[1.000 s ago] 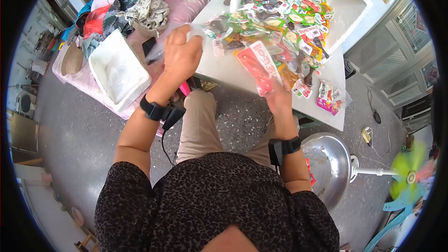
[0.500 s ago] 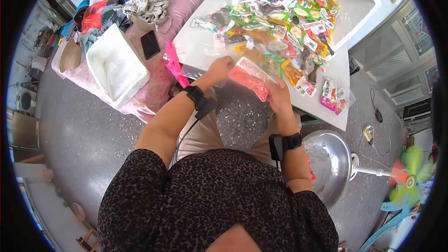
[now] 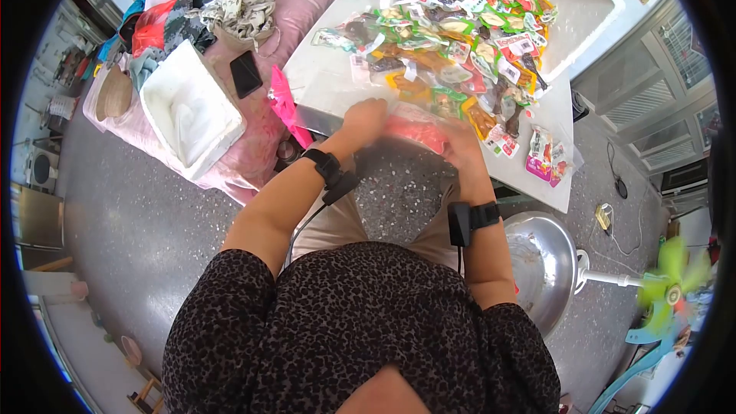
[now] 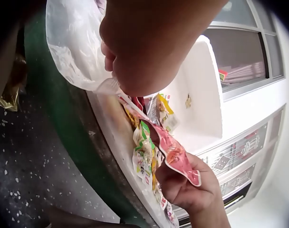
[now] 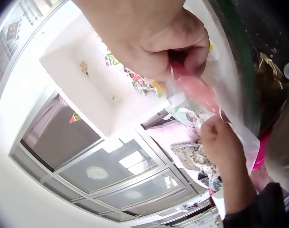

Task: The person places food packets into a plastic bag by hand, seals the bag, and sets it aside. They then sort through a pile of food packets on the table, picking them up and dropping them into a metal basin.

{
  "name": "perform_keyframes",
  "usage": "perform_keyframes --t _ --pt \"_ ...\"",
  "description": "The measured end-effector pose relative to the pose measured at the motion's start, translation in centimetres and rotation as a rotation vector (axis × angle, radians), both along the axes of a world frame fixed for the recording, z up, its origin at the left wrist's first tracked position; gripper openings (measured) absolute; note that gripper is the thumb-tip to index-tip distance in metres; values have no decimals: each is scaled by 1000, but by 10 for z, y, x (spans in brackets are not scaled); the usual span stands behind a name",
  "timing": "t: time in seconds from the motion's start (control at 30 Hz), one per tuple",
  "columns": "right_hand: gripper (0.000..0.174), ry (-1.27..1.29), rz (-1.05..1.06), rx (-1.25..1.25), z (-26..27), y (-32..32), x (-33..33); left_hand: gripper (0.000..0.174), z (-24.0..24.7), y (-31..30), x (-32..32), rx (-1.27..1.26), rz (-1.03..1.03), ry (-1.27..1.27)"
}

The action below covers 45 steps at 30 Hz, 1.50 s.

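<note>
My right hand (image 3: 464,152) grips one end of a flat red-and-white food packet (image 3: 418,130), thumb on top, over the table's front edge. My left hand (image 3: 365,121) is at the packet's other end, its fingers curled. From that hand hangs a clear plastic bag (image 4: 73,42), best seen in the left wrist view. The right wrist view shows the packet stretched between both hands, the left knuckles (image 5: 219,137) right at its far tip. Behind the hands lies a heap of sealed food packets (image 3: 452,38), green, yellow, red and dark.
The heap spills from a white foam box (image 3: 590,8) onto the white table (image 3: 330,84). Two packets (image 3: 543,157) lie at the right corner. A smaller foam box (image 3: 192,119) and a phone (image 3: 246,74) rest on the pink bed. A metal basin (image 3: 548,268) and spinning fan (image 3: 673,291) stand right.
My left hand, with the clear bag, has come from the upper left down and right to the red packet. The packet in my right hand has turned flatter and lower, towards the left hand.
</note>
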State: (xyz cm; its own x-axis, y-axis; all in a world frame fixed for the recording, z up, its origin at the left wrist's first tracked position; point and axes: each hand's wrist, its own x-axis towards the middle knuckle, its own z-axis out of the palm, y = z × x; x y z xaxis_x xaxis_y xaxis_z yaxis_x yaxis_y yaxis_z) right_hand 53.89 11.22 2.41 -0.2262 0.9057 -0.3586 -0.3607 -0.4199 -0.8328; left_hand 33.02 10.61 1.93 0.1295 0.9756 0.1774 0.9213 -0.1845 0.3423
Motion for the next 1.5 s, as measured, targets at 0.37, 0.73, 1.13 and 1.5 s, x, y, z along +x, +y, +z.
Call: perform_keyframes --t 0.37,0.73,1.13,1.5 --pt "26 -124 103 25 2 -3 2 17 -14 8 -1 -108 -66 -345" --pt "28 242 83 23 -3 11 -47 19 18 2 15 -94 -128 -318" --pt "18 -479 29 320 -24 30 -72 17 31 -7 17 -105 -140 -297" --pt "13 -452 -419 573 -18 47 -34 14 -14 10 8 -37 -27 -390"
